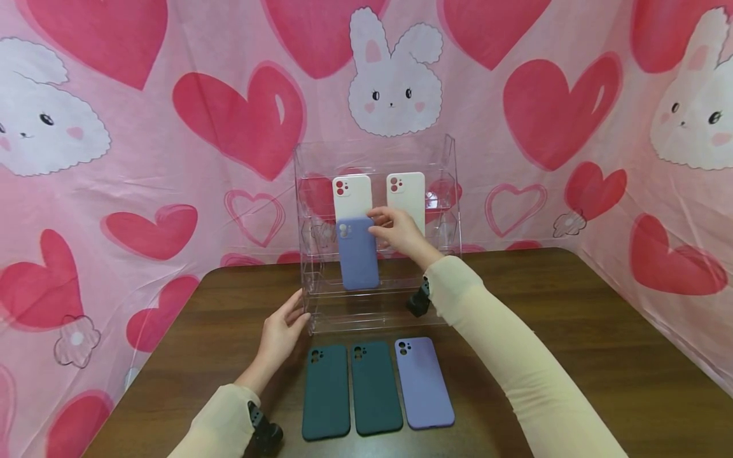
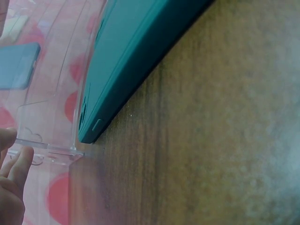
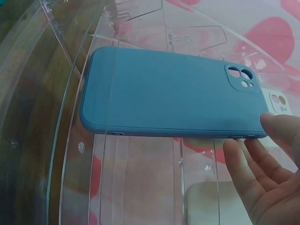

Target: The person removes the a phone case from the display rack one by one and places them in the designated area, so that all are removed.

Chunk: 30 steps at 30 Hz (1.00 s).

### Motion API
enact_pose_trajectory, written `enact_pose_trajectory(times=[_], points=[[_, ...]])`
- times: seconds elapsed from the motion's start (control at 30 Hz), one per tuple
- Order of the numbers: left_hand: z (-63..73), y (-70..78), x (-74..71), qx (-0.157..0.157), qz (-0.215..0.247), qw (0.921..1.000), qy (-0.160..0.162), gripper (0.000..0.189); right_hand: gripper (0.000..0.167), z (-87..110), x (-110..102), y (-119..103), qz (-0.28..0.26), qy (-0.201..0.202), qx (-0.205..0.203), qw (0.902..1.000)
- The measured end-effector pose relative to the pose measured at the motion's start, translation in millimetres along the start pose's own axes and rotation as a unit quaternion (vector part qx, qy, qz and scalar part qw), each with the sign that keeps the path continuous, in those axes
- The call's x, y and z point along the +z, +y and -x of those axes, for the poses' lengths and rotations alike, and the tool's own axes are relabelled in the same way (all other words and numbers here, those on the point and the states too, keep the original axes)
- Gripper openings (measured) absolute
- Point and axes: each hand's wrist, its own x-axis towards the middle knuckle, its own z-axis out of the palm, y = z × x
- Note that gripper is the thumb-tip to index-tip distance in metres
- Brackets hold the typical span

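Observation:
My right hand (image 1: 401,230) pinches a purple phone case (image 1: 359,254) by its upper right edge, thumb on the near side; it looks blue in the right wrist view. The case stands nearly upright, its lower end at a lower tier of a clear stepped display rack (image 1: 380,323). On the tier behind stand two white phone cases, one left (image 1: 352,197) and one right (image 1: 406,191), partly hidden by the purple case and my hand. My left hand (image 1: 279,337) holds the rack's lower left side between thumb and fingers.
Two dark green phone cases (image 1: 326,393) (image 1: 376,388) and another purple case (image 1: 425,383) lie flat in a row on the wooden table (image 1: 550,356), in front of the rack. A pink cloth with hearts and rabbits (image 1: 487,146) hangs close behind the rack.

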Motion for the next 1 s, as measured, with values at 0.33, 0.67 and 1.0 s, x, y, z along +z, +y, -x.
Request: enact_pose_trajectory(times=[0.33,0.67,1.0], points=[[-0.5,1.0,0.1,-0.013,0.001,0.9999,-0.005,0.055,0.028,2.6,0.3,-0.3,0.010,0.013,-0.007,0.9998],[-0.4,-0.7,0.6,-0.011,0.003,0.9999,-0.004,0.055,0.024,8.0,-1.8,-4.6,0.002,0.027,-0.011,0.9996],[-0.3,-1.2,0.4,-0.016,0.003,0.9999,-0.003,0.055,0.024,21.0,-17.4,-14.8,-0.023,0.044,-0.041,0.9979]])
